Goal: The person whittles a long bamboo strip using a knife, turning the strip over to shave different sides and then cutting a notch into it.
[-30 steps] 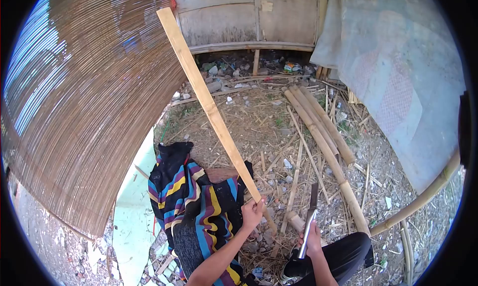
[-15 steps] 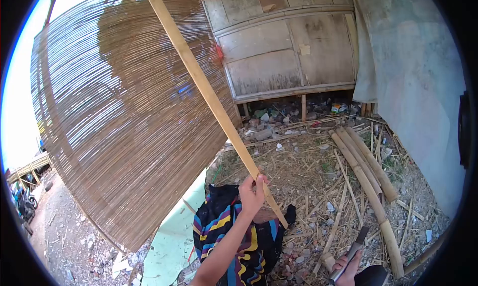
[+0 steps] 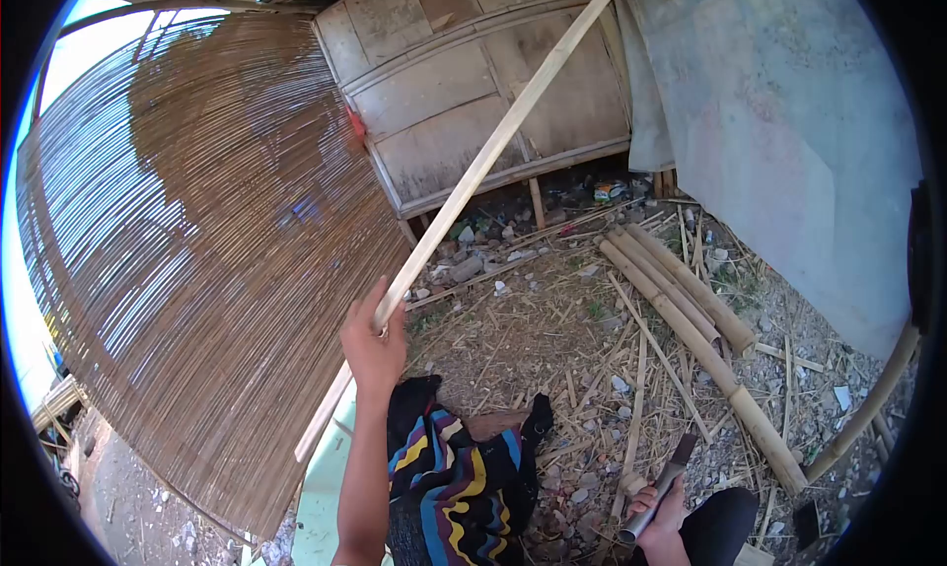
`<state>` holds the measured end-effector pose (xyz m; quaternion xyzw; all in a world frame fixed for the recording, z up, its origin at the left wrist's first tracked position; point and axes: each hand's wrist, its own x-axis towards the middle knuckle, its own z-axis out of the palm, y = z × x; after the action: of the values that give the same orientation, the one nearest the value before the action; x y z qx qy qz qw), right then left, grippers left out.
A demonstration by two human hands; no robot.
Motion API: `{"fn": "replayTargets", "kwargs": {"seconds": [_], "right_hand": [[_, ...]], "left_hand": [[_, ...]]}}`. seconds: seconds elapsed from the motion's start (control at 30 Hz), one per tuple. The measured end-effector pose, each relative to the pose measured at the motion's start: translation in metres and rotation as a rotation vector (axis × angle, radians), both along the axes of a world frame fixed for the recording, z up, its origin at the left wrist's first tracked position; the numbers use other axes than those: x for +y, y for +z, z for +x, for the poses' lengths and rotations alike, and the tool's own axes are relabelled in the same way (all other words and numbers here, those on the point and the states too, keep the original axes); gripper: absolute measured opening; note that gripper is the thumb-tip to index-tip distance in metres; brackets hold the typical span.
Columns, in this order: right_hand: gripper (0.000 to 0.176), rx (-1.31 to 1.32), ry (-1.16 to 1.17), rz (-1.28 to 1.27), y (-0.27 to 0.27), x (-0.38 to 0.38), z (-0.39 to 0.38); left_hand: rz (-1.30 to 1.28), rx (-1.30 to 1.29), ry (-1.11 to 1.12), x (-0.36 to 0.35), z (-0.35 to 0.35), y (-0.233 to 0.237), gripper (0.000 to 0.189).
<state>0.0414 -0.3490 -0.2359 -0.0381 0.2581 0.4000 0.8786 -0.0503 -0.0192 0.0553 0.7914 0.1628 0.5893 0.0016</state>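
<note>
My left hand (image 3: 373, 354) grips a long pale bamboo strip (image 3: 483, 162) near its lower end. The strip slants from lower left up to the right, past the top edge of the view. At the lower right, my right hand (image 3: 665, 519) is closed around a knife (image 3: 674, 472) with a shiny tube-shaped metal handle and a dark, flat blade pointing up. Between my hands, a striped black, yellow and blue cloth (image 3: 459, 487) lies bunched up.
A woven bamboo screen (image 3: 227, 270) stands at left. Several cut bamboo poles (image 3: 681, 319) lie on the littered ground at right. Behind are a wooden panel wall (image 3: 444, 142) and a pale hanging sheet (image 3: 789, 142). My dark-clothed knee (image 3: 728, 527) is beside my right hand.
My left hand has moved left and up, and the bamboo strip has swung from leaning left to leaning right. My right hand keeps the knife, a little left of before in view. The camera has turned.
</note>
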Motion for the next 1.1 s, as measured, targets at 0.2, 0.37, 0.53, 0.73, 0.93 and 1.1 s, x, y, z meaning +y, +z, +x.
{"fn": "replayTargets", "kwargs": {"seconds": [0.2, 0.37, 0.53, 0.73, 0.93, 1.1], "right_hand": [[0.054, 0.002, -0.097, -0.033, 0.005, -0.006, 0.002], [0.053, -0.062, -0.128, -0.078, -0.001, -0.007, 0.0], [0.05, -0.08, -0.129, -0.084, 0.008, -0.01, -0.004], [0.049, -0.056, -0.136, -0.073, 0.016, -0.012, -0.005], [0.049, -0.046, -0.145, -0.085, 0.023, -0.014, -0.007], [0.049, -0.041, -0.157, -0.042, 0.025, -0.016, -0.008]], "left_hand": [[-0.075, 0.215, 0.088, -0.027, -0.02, 0.011, 0.05], [0.039, 0.291, 0.172, -0.019, -0.023, -0.008, 0.034], [0.096, 0.36, 0.177, -0.017, -0.022, -0.019, 0.026], [0.153, 0.534, 0.194, -0.025, -0.02, -0.021, 0.023], [0.294, 0.752, 0.13, -0.031, -0.011, -0.037, 0.015], [0.33, 0.957, 0.095, -0.033, -0.003, -0.065, 0.012]]}}
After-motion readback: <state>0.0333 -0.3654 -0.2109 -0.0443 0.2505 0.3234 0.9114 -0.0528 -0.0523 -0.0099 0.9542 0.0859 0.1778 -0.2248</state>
